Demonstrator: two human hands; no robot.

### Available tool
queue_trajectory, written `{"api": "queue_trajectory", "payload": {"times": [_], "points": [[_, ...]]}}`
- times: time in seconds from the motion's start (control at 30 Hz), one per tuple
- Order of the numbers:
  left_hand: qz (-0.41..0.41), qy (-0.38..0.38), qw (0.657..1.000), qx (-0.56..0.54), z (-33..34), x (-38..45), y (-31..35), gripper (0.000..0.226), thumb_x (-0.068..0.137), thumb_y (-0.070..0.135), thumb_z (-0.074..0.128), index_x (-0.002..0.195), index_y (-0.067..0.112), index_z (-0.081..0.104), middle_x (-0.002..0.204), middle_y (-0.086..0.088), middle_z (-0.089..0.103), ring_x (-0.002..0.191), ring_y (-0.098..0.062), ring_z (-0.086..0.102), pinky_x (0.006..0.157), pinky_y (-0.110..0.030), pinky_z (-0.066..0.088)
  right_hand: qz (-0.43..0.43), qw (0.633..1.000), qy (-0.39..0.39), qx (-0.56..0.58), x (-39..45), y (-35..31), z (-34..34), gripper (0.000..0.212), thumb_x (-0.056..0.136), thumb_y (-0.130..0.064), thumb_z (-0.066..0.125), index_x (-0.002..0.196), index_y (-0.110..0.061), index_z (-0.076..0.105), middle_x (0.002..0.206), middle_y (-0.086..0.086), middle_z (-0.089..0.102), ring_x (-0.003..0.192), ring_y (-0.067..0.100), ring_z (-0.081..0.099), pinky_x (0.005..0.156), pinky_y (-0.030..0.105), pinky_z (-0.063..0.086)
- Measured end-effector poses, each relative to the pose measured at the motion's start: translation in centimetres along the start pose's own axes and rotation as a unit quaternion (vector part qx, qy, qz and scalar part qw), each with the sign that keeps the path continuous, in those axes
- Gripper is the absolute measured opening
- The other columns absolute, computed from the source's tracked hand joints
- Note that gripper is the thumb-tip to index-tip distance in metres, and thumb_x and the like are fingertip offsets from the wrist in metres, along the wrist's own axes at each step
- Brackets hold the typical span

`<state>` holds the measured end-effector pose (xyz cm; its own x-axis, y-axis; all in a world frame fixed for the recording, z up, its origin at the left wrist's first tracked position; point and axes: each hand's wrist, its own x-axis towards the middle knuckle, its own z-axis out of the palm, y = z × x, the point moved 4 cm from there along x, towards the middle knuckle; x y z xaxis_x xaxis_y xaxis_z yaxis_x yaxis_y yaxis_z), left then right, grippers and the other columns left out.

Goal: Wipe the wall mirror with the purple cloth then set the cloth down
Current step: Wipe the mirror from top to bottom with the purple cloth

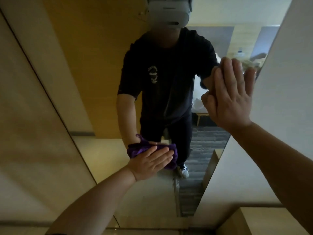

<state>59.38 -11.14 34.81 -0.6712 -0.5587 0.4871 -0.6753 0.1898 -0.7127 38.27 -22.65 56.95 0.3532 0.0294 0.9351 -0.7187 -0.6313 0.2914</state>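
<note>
The tall wall mirror [101, 82] fills the middle of the view and reflects a person in dark clothes wearing a headset. The purple cloth [171, 150] is bunched flat against the lower middle of the glass. My left hand [150, 162] lies on the cloth with its fingers together, pressing it onto the mirror. My right hand [232, 95] rests flat on the glass near the mirror's right edge, fingers straight and spread, holding nothing. Most of the cloth is hidden under my left hand.
A beige wall panel [25, 116] borders the mirror on the left and a white wall [284, 82] on the right. A pale ledge or cabinet top [257, 221] sits at the bottom right. The reflection shows a bed and grey carpet behind.
</note>
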Motion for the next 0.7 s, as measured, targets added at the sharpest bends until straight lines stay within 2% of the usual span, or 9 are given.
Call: {"api": "queue_trajectory", "payload": {"times": [0.1, 0.23, 0.33, 0.43, 0.5, 0.57, 0.63, 0.7], "points": [[0.005, -0.057, 0.998, -0.031, 0.5, -1.8, 1.7, 0.049, 0.101, 0.023, 0.040, 0.150, 0.016, 0.040, 0.159, -0.002, 0.031, 0.146, -0.020, 0.028, 0.121, -0.042, 0.018, 0.003, 1.000, -0.004, 0.004, 0.1, 0.0, -0.2, 0.061, 0.099, -0.026, 0.056, 0.151, -0.004, 0.035, 0.155, 0.022, 0.035, 0.145, 0.040, 0.029, 0.115, 0.064, 0.020], [-0.027, -0.053, 0.990, -0.130, -1.9, 0.3, 0.4, 0.038, 0.098, 0.019, 0.051, 0.136, 0.017, 0.055, 0.146, -0.001, 0.050, 0.133, -0.019, 0.047, 0.102, -0.039, 0.041, 0.010, 0.999, -0.041, 0.032, 0.3, 0.1, -0.8, 0.061, 0.101, -0.027, 0.056, 0.153, -0.006, 0.032, 0.158, 0.019, 0.028, 0.148, 0.036, 0.022, 0.118, 0.062, 0.016], [-0.093, 0.004, 0.974, -0.209, -4.8, 4.3, -2.3, 0.033, 0.097, 0.013, 0.052, 0.130, 0.011, 0.055, 0.132, -0.007, 0.058, 0.117, -0.024, 0.056, 0.092, -0.042, 0.048, 0.005, 0.996, -0.065, 0.067, 0.3, 0.5, -2.0, 0.058, 0.102, -0.022, 0.056, 0.152, -0.005, 0.033, 0.158, 0.019, 0.029, 0.148, 0.038, 0.024, 0.118, 0.064, 0.020], [-0.174, 0.119, 0.959, -0.191, -8.7, 10.2, -7.1, 0.034, 0.097, 0.008, 0.058, 0.131, 0.009, 0.052, 0.128, -0.009, 0.058, 0.113, -0.026, 0.057, 0.091, -0.044, 0.048, 0.022, 0.996, -0.054, 0.071, 0.0, 2.2, -3.5, 0.053, 0.103, -0.017, 0.053, 0.151, -0.002, 0.036, 0.157, 0.021, 0.032, 0.149, 0.037, 0.023, 0.118, 0.064, 0.020], [-0.214, 0.206, 0.939, -0.173, -12.1, 14.6, -11.0, 0.028, 0.102, 0.008, 0.050, 0.129, 0.007, 0.054, 0.127, -0.011, 0.059, 0.114, -0.027, 0.056, 0.093, -0.044, 0.046, 0.034, 0.997, -0.051, 0.050, -0.2, 3.8, -4.1, 0.051, 0.105, -0.019, 0.050, 0.151, -0.002, 0.036, 0.157, 0.022, 0.032, 0.149, 0.037, 0.023, 0.118, 0.064, 0.017], [-0.233, 0.259, 0.927, -0.140, -15.2, 18.9, -14.6, 0.031, 0.104, 0.008, 0.038, 0.128, 0.005, 0.057, 0.127, -0.013, 0.062, 0.118, -0.028, 0.054, 0.096, -0.043, 0.043, 0.026, 0.996, -0.071, 0.036, -0.4, 5.2, -4.0, 0.050, 0.107, -0.021, 0.047, 0.151, -0.002, 0.034, 0.158, 0.022, 0.029, 0.150, 0.038, 0.019, 0.119, 0.062, 0.011], [-0.238, 0.260, 0.931, -0.097, -16.8, 22.5, -17.0, 0.033, 0.100, 0.003, 0.044, 0.129, 0.005, 0.058, 0.132, -0.013, 0.061, 0.126, -0.030, 0.051, 0.101, -0.045, 0.042, 0.017, 0.994, -0.101, 0.035, -0.7, 6.1, -3.7, 0.052, 0.107, -0.020, 0.046, 0.153, -0.003, 0.030, 0.161, 0.020, 0.023, 0.152, 0.035, 0.012, 0.120, 0.061, 0.006], [-0.232, 0.215, 0.946, -0.067, -16.4, 24.6, -17.3, 0.040, 0.096, 0.006, 0.050, 0.135, 0.005, 0.055, 0.142, -0.013, 0.053, 0.135, -0.033, 0.045, 0.109, -0.050, 0.037, 0.006, 0.993, -0.110, 0.037, -0.8, 6.5, -3.3, 0.054, 0.105, -0.017, 0.049, 0.154, -0.004, 0.029, 0.162, 0.019, 0.021, 0.152, 0.035, 0.012, 0.120, 0.062, 0.008]]}}
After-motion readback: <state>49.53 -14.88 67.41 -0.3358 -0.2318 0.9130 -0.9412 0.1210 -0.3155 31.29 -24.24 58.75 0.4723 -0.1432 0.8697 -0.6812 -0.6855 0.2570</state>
